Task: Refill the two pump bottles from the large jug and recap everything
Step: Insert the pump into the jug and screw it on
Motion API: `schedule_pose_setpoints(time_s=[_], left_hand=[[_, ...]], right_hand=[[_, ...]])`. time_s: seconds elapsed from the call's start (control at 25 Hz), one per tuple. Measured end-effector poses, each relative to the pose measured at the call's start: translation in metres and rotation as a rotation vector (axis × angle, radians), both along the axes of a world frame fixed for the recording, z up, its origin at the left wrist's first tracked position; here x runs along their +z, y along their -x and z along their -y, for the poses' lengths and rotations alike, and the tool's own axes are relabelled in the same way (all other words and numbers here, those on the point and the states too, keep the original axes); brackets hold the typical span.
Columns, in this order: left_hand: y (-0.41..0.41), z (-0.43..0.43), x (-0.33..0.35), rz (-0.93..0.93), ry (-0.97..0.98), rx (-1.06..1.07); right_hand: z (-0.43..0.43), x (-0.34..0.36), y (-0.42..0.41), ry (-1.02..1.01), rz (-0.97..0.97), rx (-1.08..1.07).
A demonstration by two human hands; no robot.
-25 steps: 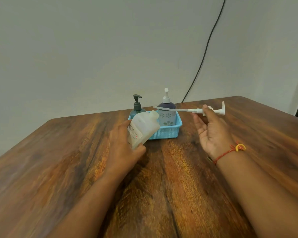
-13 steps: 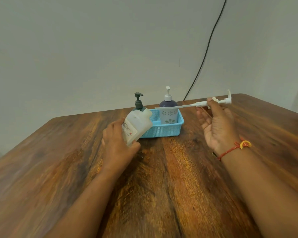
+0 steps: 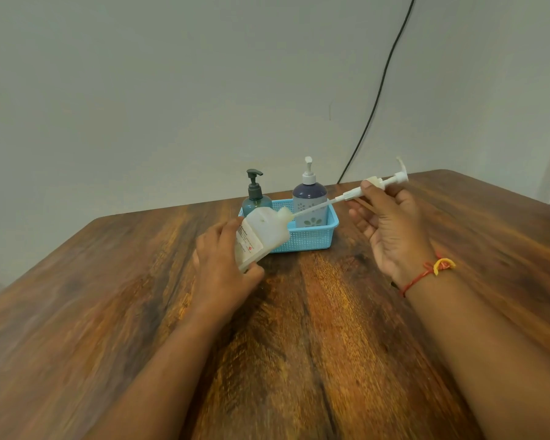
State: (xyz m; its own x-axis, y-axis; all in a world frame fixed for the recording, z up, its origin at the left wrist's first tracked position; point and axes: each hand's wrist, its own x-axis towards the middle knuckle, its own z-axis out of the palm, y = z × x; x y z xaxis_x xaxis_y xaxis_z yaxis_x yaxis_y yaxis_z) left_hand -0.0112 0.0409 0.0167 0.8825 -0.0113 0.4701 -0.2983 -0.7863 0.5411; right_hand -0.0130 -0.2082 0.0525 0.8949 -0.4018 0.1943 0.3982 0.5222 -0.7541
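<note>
A plain pale wall with one dark cable (image 3: 373,100) running down it backs a brown wooden tabletop (image 3: 299,344). Near the tabletop's far edge sits a blue mesh basket (image 3: 308,238), the landmark here. Inside the basket stand two pump bottles, both capped: a teal one with a dark pump (image 3: 255,198) at its left end and a purple-and-white flowered one (image 3: 309,201) at its right.

Just in front of the basket's left end, the left hand (image 3: 223,268) is wrapped around the white jug (image 3: 261,233), tilting it so its open neck points toward the basket's right side. To the right of the basket, the right hand (image 3: 391,223) pinches the collar of the jug's long white pump (image 3: 375,184); the dip tube slants down, its tip at the jug's mouth. Whether the tip is inside or only at the lip I cannot tell.

The step appears to be drawing the pump clear of the jug. It should go best by pulling along the line of the tube rather than across it, keeping the jug steady, and letting the tube drip into the neck before moving it off over the tabletop.

Counts: one jug, one loose pump, two pump bottles, one basket, two hands.
</note>
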Motion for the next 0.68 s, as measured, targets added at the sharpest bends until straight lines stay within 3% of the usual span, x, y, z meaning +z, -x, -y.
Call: schedule_pose_setpoints(time_s=[0.48,0.68], left_hand=[[0.012,0.016,0.000,-0.015,-0.038,-0.151],[0.014,0.021,-0.001,0.031,-0.007,-0.178]], right_hand=[[-0.020,-0.014,0.001,0.466,0.037,0.141],[-0.023,-0.014,0.003,0.509,0.058,0.209]])
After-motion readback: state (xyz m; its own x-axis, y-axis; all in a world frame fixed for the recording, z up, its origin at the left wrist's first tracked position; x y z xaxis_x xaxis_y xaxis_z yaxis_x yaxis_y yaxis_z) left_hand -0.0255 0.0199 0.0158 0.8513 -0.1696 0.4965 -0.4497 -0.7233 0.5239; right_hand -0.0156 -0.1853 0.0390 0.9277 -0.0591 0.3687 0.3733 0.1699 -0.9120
